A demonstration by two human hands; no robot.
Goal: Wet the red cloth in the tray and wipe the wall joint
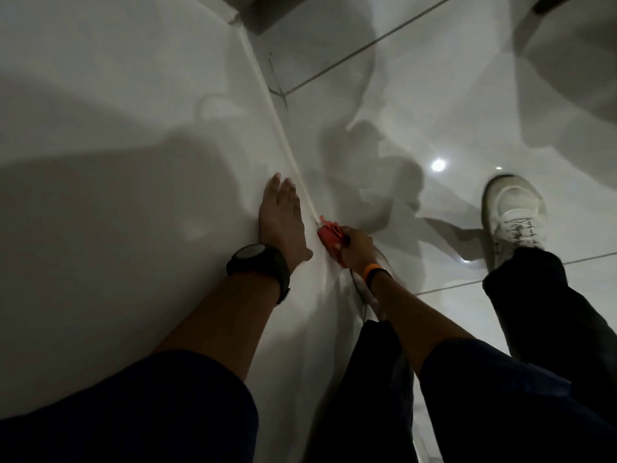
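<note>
Wiping step in hand. The right hand (357,247) grips the bunched red cloth (330,238) and presses it against the joint (287,142), the pale seam where wall (117,95) meets tiled floor (417,105). The left hand (282,218), fingers spread flat, braces on the wall just beside the seam, holding nothing. No tray is in view. The next move likely calls for dragging the cloth along the seam under steady pressure.

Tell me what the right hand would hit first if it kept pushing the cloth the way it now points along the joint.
Probably nothing soon: the right hand presses the red cloth to the pale wall joint, which runs on bare toward the dark corner; the left hand lies flat beside that line.
</note>
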